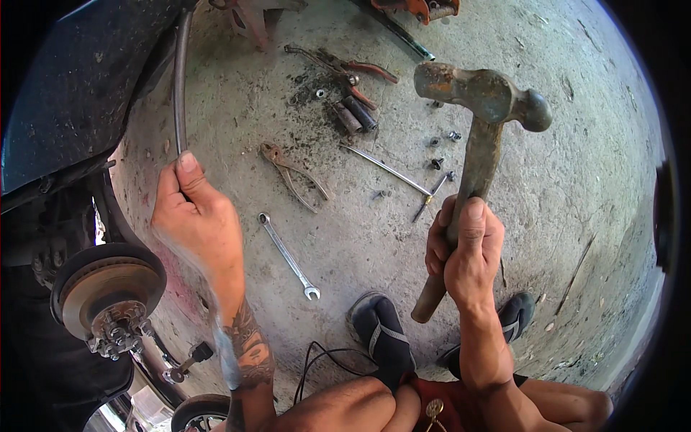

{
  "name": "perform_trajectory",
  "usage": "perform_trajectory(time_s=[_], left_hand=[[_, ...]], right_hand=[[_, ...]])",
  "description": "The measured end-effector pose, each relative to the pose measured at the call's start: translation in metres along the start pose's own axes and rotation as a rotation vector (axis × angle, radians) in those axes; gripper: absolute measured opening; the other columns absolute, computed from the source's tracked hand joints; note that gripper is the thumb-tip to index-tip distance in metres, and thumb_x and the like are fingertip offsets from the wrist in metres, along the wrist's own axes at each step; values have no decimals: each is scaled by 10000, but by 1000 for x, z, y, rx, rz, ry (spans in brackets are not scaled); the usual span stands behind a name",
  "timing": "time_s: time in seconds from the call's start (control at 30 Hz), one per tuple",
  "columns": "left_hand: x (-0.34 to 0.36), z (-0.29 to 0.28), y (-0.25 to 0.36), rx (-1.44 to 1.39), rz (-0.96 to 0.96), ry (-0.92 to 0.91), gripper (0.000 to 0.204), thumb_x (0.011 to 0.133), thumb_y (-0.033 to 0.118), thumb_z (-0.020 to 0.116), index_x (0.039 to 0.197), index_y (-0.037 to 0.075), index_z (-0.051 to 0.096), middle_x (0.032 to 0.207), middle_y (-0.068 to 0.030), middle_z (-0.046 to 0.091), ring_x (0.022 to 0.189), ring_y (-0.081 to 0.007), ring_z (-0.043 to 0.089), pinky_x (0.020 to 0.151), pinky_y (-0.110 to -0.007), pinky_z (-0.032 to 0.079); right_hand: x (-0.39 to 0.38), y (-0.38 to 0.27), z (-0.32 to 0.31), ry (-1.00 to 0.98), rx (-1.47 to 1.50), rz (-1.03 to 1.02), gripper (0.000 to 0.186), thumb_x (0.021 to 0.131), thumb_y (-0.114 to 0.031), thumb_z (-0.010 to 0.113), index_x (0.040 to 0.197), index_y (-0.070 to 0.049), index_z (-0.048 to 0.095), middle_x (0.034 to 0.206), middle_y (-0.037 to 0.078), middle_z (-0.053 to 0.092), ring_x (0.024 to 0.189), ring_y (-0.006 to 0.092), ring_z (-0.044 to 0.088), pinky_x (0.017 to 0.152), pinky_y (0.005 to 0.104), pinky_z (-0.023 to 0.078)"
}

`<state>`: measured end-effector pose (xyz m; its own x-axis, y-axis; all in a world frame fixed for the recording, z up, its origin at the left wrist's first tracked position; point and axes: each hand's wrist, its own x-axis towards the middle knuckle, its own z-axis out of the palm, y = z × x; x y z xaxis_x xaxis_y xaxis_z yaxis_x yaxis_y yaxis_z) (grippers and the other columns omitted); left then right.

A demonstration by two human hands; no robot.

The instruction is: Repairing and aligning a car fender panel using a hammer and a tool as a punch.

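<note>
My right hand (469, 252) is closed round the wooden handle of a ball-peen hammer (491, 97), its worn steel head raised and the flat face turned left. In my closed left hand (200, 209) is the lower end of a long, slightly curved dark metal bar (181, 79), gripped between thumb and fingers. The bar runs up beside a dark car body panel (65, 86); its far end is hard to make out at the top edge. Hammer and bar are well apart.
On the concrete lie slip-joint pliers (291, 175), a combination wrench (288, 255), a Y-shaped socket wrench (403, 178), red-handled pliers (368, 70), two cylindrical sleeves (354, 115) and several bolts (437, 164). A brake disc (108, 299) stands at left, a black cable (317, 353) near my feet.
</note>
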<state>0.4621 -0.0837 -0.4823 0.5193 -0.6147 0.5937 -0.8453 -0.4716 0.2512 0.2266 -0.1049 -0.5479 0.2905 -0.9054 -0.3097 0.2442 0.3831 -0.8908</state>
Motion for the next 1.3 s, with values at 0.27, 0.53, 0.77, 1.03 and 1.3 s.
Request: perform_trajectory(time_s=[0.27,0.53,0.77,1.03,1.3], left_hand=[[3,1,-5,-3,12,28,328,930,267,502,747,5,573,575,-145,517,504,-276,504,489,-373,371],[4,5,-10,-105,-18,17,258,908,201,521,737,13,564,559,-159,499,483,-313,486,468,-390,350],[8,-6,-10,-101,-11,-34,202,886,152,536,744,10,553,596,-197,537,541,-396,520,493,-448,377],[1,-3,-15,-160,-29,-58,233,905,181,516,747,10,542,594,-215,498,546,-414,482,500,-447,358],[-4,12,-3,-191,-41,-95,253,901,177,526,724,-4,533,608,-221,509,573,-420,482,503,-432,367]], right_hand=[[-3,-9,7,-44,-53,-40,483,966,-461,348,825,-14,463,520,31,432,387,77,377,352,217,333],[13,-32,41,-118,-128,-264,364,951,-352,448,815,-16,485,562,13,467,461,77,418,412,236,351],[31,-34,84,-136,-235,-433,284,924,-252,529,804,-1,472,522,128,454,436,190,443,446,329,385],[11,-30,76,-65,-215,-556,363,953,-351,439,794,-27,481,552,-10,443,494,58,448,442,217,361],[31,-7,68,250,-597,-820,295,933,-292,480,817,-22,491,561,21,483,468,94,448,442,242,370]])
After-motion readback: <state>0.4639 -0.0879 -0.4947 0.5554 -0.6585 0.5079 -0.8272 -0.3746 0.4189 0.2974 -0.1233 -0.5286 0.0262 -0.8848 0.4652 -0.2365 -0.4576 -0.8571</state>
